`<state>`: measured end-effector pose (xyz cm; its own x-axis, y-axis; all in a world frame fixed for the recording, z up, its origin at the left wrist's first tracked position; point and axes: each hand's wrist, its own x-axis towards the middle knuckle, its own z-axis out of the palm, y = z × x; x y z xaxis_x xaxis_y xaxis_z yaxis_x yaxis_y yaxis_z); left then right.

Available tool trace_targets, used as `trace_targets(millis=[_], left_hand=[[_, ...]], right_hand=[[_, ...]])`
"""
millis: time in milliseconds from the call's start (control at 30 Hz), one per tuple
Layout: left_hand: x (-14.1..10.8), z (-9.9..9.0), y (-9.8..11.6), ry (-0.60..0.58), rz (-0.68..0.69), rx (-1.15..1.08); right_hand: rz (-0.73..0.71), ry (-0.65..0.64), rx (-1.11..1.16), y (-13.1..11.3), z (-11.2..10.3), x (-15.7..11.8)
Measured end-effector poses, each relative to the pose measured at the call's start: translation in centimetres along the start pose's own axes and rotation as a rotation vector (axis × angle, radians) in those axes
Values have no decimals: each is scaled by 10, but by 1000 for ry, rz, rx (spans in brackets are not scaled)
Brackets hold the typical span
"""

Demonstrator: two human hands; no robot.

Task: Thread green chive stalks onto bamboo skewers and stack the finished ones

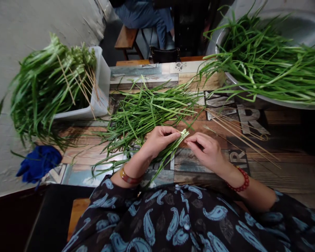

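My left hand [160, 139] is closed around a small bunch of garlic chives [175, 144], its pale cut ends pointing right and its green leaves trailing toward my body. Just right of those ends, my right hand [208, 148] has thumb and forefinger pinched together. Whatever is between them is too small to make out. A loose pile of chives [152, 108] lies on the table behind my left hand. Several thin bamboo skewers [243, 137] lie on the wood beyond my right hand.
At the left, a white plastic tub [103, 82] overflows with chives [39, 84], with skewers [65, 78] among them. A blue cloth or glove [42, 162] lies near that edge. A large metal basin [222, 36] of chives stands back right. Beyond the table, a person sits near a wooden stool [126, 36].
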<state>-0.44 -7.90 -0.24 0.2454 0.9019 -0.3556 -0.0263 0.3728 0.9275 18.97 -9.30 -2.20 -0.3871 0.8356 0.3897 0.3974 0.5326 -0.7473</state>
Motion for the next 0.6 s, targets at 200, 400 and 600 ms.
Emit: trace_targets(millis=[200, 400, 600], left_hand=[[0, 5, 1, -6, 57, -102], [-2, 13, -2, 110, 74, -133], [-3, 15, -3, 117, 34, -211]], right_hand=[[-5, 12, 38, -1, 4, -2], [-17, 28, 37, -4, 10, -5], [-18, 40, 40, -6, 11, -6]])
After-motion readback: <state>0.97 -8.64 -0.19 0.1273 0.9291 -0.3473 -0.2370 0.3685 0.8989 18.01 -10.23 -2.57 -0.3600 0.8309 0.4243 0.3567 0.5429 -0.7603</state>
